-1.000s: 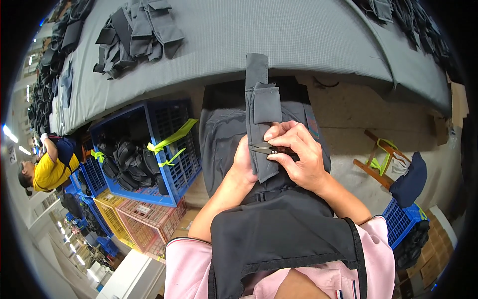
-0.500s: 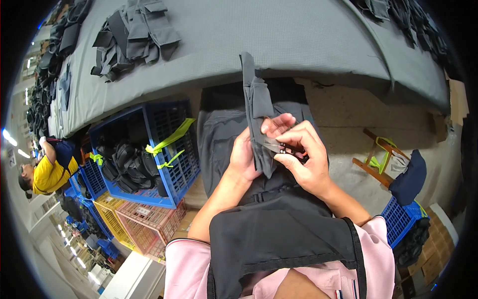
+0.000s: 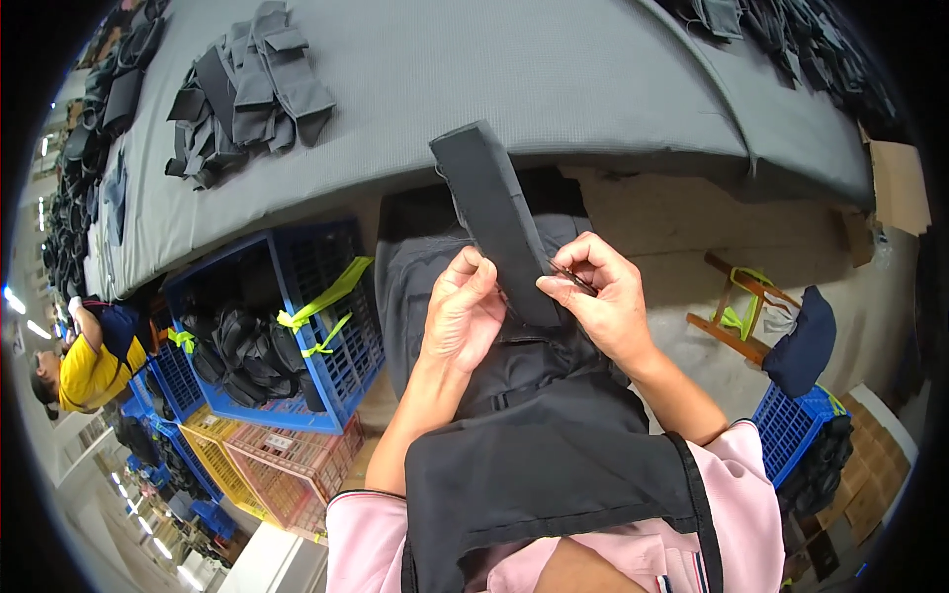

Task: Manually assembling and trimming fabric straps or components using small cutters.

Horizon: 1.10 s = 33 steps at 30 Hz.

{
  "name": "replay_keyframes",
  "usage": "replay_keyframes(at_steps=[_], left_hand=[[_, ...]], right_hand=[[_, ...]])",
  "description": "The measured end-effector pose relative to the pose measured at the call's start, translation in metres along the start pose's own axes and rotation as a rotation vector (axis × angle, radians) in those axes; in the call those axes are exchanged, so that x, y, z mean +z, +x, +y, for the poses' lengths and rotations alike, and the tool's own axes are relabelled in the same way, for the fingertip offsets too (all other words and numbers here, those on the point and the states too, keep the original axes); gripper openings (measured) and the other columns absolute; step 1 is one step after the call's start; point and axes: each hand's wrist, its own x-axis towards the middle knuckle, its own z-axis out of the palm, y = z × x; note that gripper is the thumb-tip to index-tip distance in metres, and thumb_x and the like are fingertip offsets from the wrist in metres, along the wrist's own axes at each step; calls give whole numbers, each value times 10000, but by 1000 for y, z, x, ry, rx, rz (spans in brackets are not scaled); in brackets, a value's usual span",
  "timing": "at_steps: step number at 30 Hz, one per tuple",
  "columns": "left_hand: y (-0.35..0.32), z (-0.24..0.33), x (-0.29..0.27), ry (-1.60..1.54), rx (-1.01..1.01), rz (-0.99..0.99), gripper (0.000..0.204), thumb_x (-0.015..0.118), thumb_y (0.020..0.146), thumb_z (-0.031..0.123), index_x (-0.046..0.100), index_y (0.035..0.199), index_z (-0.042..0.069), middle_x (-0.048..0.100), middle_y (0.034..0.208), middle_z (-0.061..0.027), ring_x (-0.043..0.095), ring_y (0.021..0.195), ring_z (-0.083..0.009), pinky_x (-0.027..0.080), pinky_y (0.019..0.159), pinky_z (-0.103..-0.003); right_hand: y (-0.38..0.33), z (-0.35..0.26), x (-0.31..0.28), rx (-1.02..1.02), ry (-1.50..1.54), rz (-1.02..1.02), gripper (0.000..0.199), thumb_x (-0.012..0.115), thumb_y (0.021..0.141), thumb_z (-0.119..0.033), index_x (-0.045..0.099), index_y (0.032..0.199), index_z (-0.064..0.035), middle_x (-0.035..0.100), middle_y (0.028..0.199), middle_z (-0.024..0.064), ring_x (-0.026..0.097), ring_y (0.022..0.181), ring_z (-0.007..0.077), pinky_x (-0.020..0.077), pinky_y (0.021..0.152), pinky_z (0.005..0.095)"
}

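A dark grey strip of sewn fabric (image 3: 494, 217) slants up from my lap, its broad flat face showing and loose threads along its left edge. My left hand (image 3: 462, 306) pinches that left edge between thumb and fingertips. On the strip's right edge, my right hand (image 3: 603, 296) is closed around small dark thread snips (image 3: 576, 281), mostly hidden by the fingers. Thumb and forefinger of that hand meet at the fabric edge. Underneath lies dark cloth (image 3: 415, 277) over my lap.
Ahead is a grey cloth-covered table (image 3: 415, 69) with a pile of fabric strips (image 3: 247, 89). At left stand a blue crate (image 3: 341, 346) of dark pieces and a pink crate (image 3: 297, 460). A person in yellow (image 3: 94, 366) is beyond. A wooden stool (image 3: 732, 331) stands right.
The strip has turned from edge-on to show its flat face, its top leaning left. My left hand has shifted left and now pinches the edge; the right hand stays by the right edge.
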Motion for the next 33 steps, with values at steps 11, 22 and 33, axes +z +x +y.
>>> replay_keyframes(at_steps=[11,22,33], left_hand=[[1,-10,7,-60,13,70,47,588,886,100,552,914,86,629,894,-3,600,852,-114,471,833,-267],[17,-13,1,-244,-53,-8,38,525,873,52,490,880,39,496,751,-60,517,659,-146,465,725,-289],[19,-10,-2,-511,-325,-385,163,567,865,170,529,855,12,506,787,-56,528,785,-165,497,733,-321]], right_hand=[[-2,0,-5,300,344,40,183,703,760,11,529,767,-45,551,767,-23,503,657,27,426,588,182],[-13,-9,27,-383,-205,-52,212,693,653,69,606,813,-39,520,732,46,519,564,104,403,485,227],[-4,0,2,-532,-550,-64,380,740,639,-21,610,993,-71,578,861,70,586,663,218,475,568,308]])
